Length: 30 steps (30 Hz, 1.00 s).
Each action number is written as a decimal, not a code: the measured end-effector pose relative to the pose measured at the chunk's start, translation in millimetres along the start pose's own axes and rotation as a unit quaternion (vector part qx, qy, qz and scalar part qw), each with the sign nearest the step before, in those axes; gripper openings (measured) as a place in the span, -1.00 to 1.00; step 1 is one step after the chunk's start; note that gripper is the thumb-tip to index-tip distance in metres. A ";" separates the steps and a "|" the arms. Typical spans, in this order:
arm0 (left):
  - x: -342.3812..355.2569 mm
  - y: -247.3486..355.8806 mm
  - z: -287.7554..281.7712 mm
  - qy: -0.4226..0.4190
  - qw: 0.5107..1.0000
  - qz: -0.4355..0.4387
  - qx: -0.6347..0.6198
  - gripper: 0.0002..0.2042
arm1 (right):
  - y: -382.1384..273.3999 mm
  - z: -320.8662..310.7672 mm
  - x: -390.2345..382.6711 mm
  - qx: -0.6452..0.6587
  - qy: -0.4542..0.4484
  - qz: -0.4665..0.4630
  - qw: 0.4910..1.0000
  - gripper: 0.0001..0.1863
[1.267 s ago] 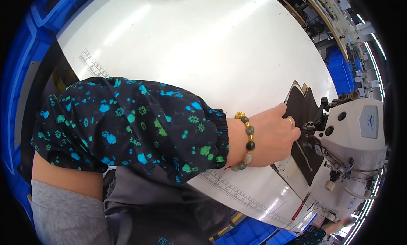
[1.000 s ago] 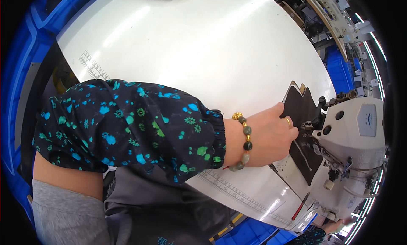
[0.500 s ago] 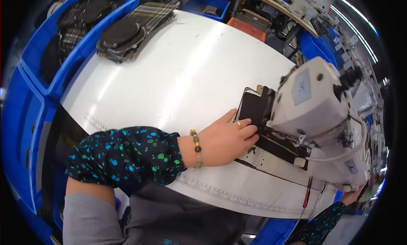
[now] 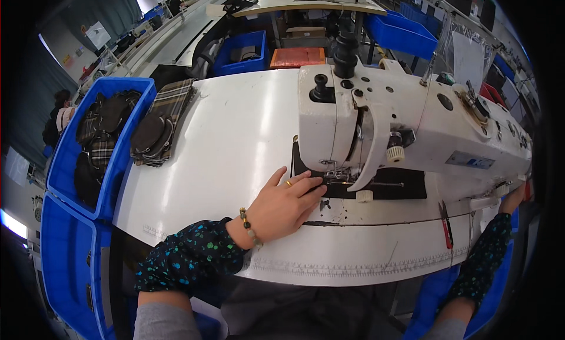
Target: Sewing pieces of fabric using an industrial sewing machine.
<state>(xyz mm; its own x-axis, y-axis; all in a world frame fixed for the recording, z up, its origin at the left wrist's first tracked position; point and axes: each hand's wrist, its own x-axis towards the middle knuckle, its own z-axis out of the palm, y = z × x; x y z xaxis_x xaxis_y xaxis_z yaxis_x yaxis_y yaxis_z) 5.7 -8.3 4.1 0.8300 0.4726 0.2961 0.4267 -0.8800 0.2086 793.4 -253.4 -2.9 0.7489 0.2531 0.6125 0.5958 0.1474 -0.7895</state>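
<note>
My left hand (image 4: 281, 206) lies with its fingers stretched out on the left part of a black fabric piece (image 4: 400, 185). That piece is flat on the bed of a white sewing machine (image 4: 347, 128), passing under its needle area. The fingertips are just left of the presser foot (image 4: 338, 178). At the machine's right end is my right hand (image 4: 513, 197), reaching up beside the housing. Its fingers are mostly hidden, so what it touches cannot be made out. Red-handled snips (image 4: 447, 225) lie on the table between the machine and my right forearm.
Folded plaid pieces with dark round parts (image 4: 159, 128) sit at the table's left edge. Beside them stands a blue bin (image 4: 126, 169) holding more such pieces, with another blue bin (image 4: 67, 251) nearer. A ruler strip (image 4: 347, 269) runs along the white table's front edge.
The view has swung round and straightened, bringing more of the machine and my right arm into sight. My left hand stays on the black fabric, my right hand at the machine's right end.
</note>
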 end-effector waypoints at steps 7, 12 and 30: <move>-1.9 -2.3 0.9 0.004 1.000 -0.002 -0.030 -0.69 | -159.3 83.6 -111.7 -0.227 0.119 -0.201 0.946 -0.59; -1.3 -3.0 4.0 0.022 0.998 0.004 -0.055 -0.69 | -285.3 220.8 -293.7 -0.196 -0.383 -0.322 0.843 -0.85; 2.0 3.4 4.7 0.016 0.999 0.009 -0.043 -0.67 | -300.5 326.6 -361.8 -0.109 -0.533 -0.356 0.760 -0.83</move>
<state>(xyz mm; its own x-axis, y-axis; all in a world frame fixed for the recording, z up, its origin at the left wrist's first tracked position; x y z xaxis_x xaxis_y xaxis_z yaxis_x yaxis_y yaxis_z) 10.4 -10.5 1.0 0.8243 0.4599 0.3303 0.3786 -0.8814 0.2823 248.6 -77.1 -0.4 -0.3766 0.8311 0.4092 0.8609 0.4771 -0.1766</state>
